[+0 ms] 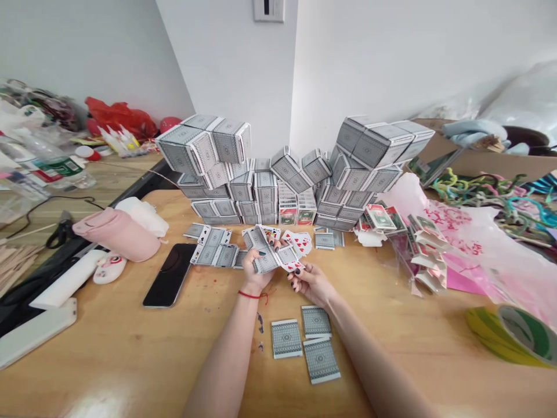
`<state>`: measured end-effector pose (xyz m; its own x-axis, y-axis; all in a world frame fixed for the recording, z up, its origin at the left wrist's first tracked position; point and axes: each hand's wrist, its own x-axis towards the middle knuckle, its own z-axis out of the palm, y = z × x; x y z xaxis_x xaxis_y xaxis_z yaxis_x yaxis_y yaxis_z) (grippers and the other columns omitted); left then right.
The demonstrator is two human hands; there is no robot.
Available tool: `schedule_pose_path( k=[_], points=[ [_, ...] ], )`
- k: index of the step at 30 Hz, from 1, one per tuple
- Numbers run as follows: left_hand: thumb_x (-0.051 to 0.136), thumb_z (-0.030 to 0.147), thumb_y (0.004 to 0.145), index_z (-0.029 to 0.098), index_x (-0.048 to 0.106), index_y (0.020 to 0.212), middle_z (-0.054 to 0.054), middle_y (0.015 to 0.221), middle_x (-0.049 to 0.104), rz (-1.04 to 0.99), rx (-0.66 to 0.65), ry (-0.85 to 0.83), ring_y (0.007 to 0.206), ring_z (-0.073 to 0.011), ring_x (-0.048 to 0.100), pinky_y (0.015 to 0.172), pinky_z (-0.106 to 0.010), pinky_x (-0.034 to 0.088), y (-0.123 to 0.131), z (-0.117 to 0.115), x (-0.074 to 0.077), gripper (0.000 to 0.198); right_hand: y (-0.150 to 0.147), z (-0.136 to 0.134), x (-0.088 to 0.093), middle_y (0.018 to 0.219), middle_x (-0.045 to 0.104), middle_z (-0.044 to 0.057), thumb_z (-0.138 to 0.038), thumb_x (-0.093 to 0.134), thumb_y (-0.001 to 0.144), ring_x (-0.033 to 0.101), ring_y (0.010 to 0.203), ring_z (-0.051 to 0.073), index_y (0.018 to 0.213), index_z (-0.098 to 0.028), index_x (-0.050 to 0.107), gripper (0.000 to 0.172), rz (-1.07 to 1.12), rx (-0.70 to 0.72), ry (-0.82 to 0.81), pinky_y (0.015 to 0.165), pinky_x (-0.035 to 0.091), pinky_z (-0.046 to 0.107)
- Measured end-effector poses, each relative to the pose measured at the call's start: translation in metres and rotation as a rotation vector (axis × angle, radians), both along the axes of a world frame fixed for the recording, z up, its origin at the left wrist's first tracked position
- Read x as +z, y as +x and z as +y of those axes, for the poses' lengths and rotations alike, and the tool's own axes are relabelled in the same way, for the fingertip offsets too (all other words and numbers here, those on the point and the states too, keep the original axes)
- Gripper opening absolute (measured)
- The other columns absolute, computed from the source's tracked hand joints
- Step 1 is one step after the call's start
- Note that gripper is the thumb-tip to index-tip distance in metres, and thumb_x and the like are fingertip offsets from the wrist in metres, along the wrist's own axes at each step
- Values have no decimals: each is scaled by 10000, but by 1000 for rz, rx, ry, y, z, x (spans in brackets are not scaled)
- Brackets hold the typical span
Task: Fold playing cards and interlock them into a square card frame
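Observation:
My left hand is closed round a fanned bunch of playing cards, grey patterned backs mostly up, over the middle of the wooden table. A red string circles that wrist. My right hand pinches the fan's right edge, where a card with red pips shows. Three small face-down stacks of cards lie on the table between my forearms. More loose cards are spread just beyond my hands, some face up.
A wall of stacked card boxes stands at the back. A black phone and a pink pouch lie to the left. Pink plastic bags and opened box wrappers are on the right, tape rolls at the right edge.

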<state>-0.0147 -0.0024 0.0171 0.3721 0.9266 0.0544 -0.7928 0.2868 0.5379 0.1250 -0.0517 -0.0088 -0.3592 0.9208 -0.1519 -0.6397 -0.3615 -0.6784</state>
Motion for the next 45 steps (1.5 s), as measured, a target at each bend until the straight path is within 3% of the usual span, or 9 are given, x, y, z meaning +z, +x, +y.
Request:
schedule_pose_path(
  k=[7,14,22,30,45],
  points=[
    [440,228,483,172,418,708,-47,673,475,34,-113,-5,762,-214,547,706,-367,452,2,-2,0,233,-3,0,-3,612,674,67,-437,673,662,586,416,85,658,-102,611,341,-71,-34,-2,398,485,143],
    [433,204,471,194,449,699,-58,662,491,103,-113,-33,783,-227,535,649,-354,459,4,-4,-7,229,-10,-2,-6,502,631,47,-459,632,695,538,342,78,569,-108,595,375,-155,-137,-55,317,435,138],
    [410,212,448,179,426,708,-53,674,486,12,-99,-98,816,-254,566,754,-419,450,4,-5,1,262,-3,0,1,587,661,57,-301,733,614,592,429,94,635,-93,637,230,-164,-53,31,425,506,166],
    [412,193,431,155,439,719,-62,684,516,54,-143,-100,769,-257,586,768,-441,435,4,-4,-1,291,-3,0,4,680,664,37,-195,759,563,665,634,167,731,-115,625,229,-127,-123,4,515,554,219],
    [415,224,459,163,455,763,-115,824,567,138,-182,-119,816,-277,563,658,-406,449,1,-5,-17,313,-9,-1,2,572,666,53,-228,761,559,634,503,147,652,-92,622,215,-197,-173,-39,519,554,240]
  ],
)
